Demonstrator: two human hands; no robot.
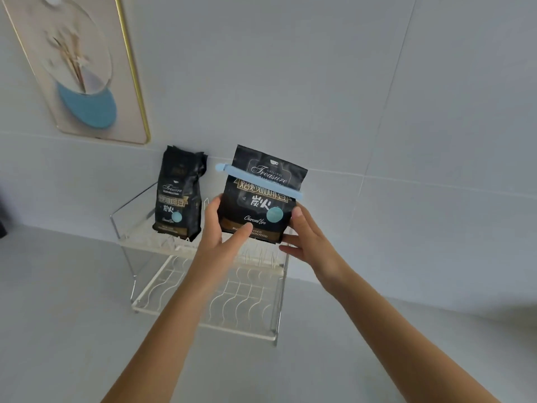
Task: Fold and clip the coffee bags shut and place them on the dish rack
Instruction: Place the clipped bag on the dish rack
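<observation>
I hold a black coffee bag [261, 196] upright over the right side of the dish rack's upper tier. A long light-blue clip [258, 178] runs slantwise across its folded top. My left hand [220, 231] grips the bag's lower left side, thumb on the front. My right hand [305, 234] holds its lower right edge. A second black coffee bag [178, 193] stands upright on the upper tier's left side; I see no clip on it. The two-tier clear dish rack [162, 289] stands on the grey counter against the wall.
A framed picture [78, 68] with a gold edge hangs on the grey tiled wall at the upper left. A dark object [2, 219] shows at the left frame edge. The grey counter [58, 315] stretches around the rack.
</observation>
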